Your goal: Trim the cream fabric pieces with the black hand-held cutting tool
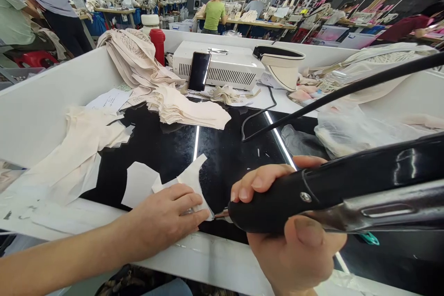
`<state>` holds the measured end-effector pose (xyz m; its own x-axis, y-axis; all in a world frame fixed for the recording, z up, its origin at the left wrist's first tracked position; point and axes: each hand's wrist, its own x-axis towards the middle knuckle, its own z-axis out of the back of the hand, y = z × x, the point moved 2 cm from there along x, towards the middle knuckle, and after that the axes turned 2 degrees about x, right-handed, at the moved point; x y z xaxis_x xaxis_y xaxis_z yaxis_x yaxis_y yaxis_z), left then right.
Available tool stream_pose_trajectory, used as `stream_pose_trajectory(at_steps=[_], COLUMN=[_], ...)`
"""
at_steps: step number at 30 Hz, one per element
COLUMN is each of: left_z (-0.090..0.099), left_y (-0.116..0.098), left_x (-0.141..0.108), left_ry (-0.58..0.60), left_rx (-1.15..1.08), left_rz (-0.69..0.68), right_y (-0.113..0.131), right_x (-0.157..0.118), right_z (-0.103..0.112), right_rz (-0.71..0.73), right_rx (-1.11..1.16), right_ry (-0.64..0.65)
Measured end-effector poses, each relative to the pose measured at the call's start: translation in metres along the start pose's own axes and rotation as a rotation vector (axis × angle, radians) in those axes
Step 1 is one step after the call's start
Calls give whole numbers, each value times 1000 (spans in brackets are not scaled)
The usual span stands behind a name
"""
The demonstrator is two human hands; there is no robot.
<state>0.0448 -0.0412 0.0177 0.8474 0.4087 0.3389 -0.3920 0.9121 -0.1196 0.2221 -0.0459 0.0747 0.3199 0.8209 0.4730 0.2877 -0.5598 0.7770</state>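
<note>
In my right hand [294, 249] is a thick black handheld tool [270, 203] with a metal lever along its side. My fingers wrap round its body, and its narrow metal tip touches or nearly touches the lower corner of a small cream fabric piece [194, 175]. My left hand [169, 215] is closed on that piece, fingers together over it and the thumb near the tip. Part of the piece is hidden under my fingers. Just left of it, a white panel [138, 185] lies on the black glossy work surface [225, 148].
Cream fabric pieces form a stack [190, 111] at the back and a pile [79, 143] on the left. Behind stand a phone [199, 71], a white vented box [222, 62] and a visor [282, 62]. A black cable [347, 92] crosses the right side above a plastic bag [357, 127].
</note>
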Motion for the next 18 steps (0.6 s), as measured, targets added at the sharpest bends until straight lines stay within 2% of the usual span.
stream_pose_trajectory(at_steps=[9,18], left_z=[-4,-3], left_y=[-5,-11], left_x=[-4,-3], left_ry=[13,-74], left_rx=[-44,-5], left_rz=[52,89], right_y=[-3,-4], right_x=[8,6], right_z=[-8,-5], right_rz=[19,44], right_rx=[57,42], right_ry=[-78,-34])
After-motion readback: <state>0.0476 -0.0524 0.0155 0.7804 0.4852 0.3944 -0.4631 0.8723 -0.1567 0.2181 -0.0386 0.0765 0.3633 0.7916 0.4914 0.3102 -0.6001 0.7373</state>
